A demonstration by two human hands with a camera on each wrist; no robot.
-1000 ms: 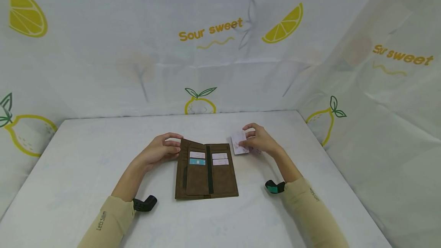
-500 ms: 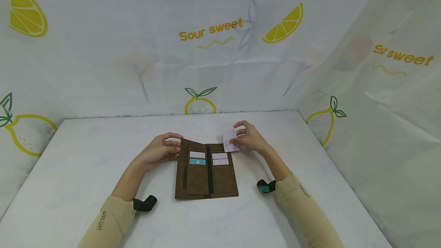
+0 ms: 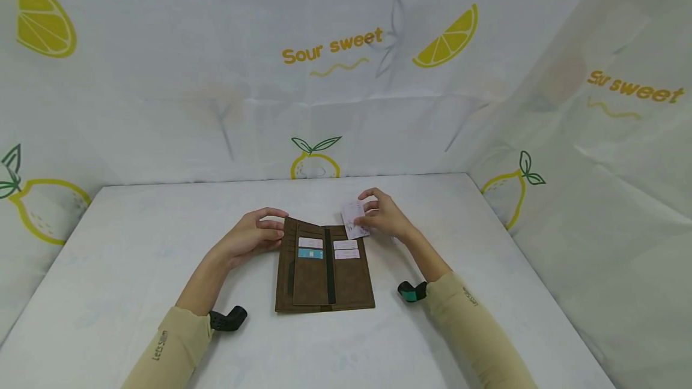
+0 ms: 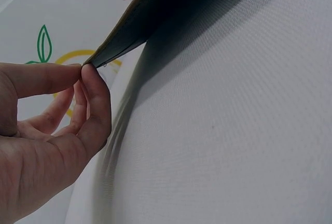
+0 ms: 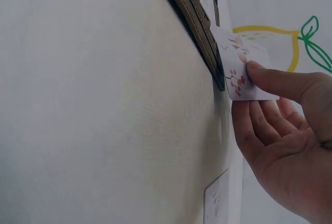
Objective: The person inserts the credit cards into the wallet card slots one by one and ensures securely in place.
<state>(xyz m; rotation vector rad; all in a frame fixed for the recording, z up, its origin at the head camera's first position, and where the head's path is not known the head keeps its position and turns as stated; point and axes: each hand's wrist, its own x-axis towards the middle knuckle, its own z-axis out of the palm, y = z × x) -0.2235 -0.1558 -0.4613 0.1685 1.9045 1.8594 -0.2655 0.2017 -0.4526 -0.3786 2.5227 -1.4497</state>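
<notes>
An opened brown wallet [image 3: 310, 284] stands in the middle of the table, with several cards in its slots, among them a blue card [image 3: 310, 253]. My left hand [image 3: 254, 234] pinches the wallet's upper left corner between thumb and fingertip; in the left wrist view that cover [image 4: 132, 22] slants up off the cloth. My right hand [image 3: 386, 218] pinches a pale card [image 3: 352, 216] by its right side. Red blossoms are printed on this card [image 5: 239, 71] in the right wrist view. Its lower part overlaps the wallet's upper right corner.
Another printed card [image 5: 216, 203] lies on the white table [image 3: 178, 227] below the right hand in the right wrist view. Behind the table hangs a white lemon-patterned cloth [image 3: 216, 47]. Black wrist devices show at both sleeves, such as the left one [image 3: 229, 319].
My right hand has moved left with the pale card, from beside the wallet to over its upper right corner. The left hand and the wallet have stayed where they were.
</notes>
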